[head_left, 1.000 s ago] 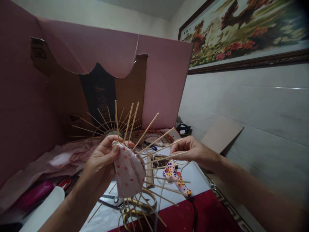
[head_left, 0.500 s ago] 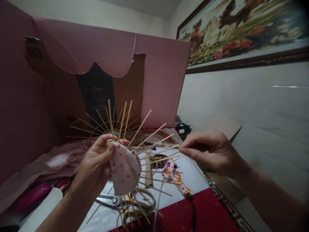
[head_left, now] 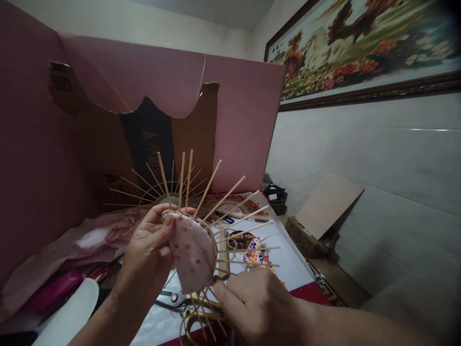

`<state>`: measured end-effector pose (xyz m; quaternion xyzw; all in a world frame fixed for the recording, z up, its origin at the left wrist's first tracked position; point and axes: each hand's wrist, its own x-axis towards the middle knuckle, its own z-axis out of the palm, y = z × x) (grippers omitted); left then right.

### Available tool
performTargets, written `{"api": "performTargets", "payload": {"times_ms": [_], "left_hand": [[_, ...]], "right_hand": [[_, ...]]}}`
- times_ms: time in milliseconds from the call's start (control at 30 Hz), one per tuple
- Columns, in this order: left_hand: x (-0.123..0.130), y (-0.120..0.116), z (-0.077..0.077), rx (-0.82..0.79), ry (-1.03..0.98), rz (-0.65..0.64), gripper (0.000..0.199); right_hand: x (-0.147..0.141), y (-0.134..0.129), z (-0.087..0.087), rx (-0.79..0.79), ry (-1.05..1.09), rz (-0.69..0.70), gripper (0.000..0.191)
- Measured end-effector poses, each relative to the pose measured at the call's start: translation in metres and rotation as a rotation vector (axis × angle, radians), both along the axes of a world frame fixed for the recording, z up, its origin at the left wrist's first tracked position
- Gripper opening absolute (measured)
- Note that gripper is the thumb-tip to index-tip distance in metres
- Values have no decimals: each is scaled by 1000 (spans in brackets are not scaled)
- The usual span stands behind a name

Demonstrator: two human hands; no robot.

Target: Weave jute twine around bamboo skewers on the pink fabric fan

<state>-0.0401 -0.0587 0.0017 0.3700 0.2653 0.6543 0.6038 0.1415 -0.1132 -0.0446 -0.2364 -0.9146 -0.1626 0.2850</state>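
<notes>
My left hand (head_left: 149, 245) is closed on the upper left edge of a half-woven piece with a rounded rim. White cloth with red dots (head_left: 192, 254) covers its near face, and several thin wooden sticks (head_left: 225, 199) fan out from the brown, cord-like rim. My right hand (head_left: 259, 302) is closed in a pinch against the lower right of that rim, among the lower sticks. Whatever lies between its fingertips is hidden. Below the piece lie scissors with gold handles (head_left: 201, 315), partly covered by sticks and my right hand.
A second ring of sticks (head_left: 147, 187) stands behind, before a cut cardboard panel (head_left: 194, 129). Pink cloth (head_left: 104, 235) and a magenta object (head_left: 59, 290) lie left. On the table are a flower-patterned item (head_left: 255, 254) and a flat stick (head_left: 223, 254). A board (head_left: 329, 204) leans at the right wall.
My right hand has come in from the far right, leftward and down to the rim's lower right. My left hand keeps its hold on the piece. The camera view has shifted slightly.
</notes>
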Motion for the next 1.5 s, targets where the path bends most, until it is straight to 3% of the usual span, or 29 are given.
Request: {"api": "performTargets", "payload": {"times_ms": [133,333,467,600,733,867,1000,1233,1367,1500], "left_hand": [[1,-1,2,22,-83,94,23],[3,-2,-2,89,-148,170,27],[6,-4,-6,157,-178,266,33],[8,-6,-6,151,-187,310,31],[7,-5,-5,125,-194,320,27],[6,-1,-6,104,-196,341,24],[5,4,-6,122,-186,391,18],[1,7,-5,186,-193,400,17],[0,11,-8,214,-195,346,24],[1,13,-14,171,-129,158,32]], "right_hand": [[-11,3,-13,122,122,-128,26],[-24,19,-28,73,336,-277,21],[-29,31,-39,58,456,-272,14],[-29,36,-51,190,470,-270,15],[-27,38,-53,206,472,-245,10],[-30,43,-45,82,476,-286,21],[-37,48,-38,-141,525,-344,26],[-40,49,-18,-531,665,-297,26],[-36,58,-18,-679,741,-230,30],[-33,66,-23,-767,810,-152,27]]}}
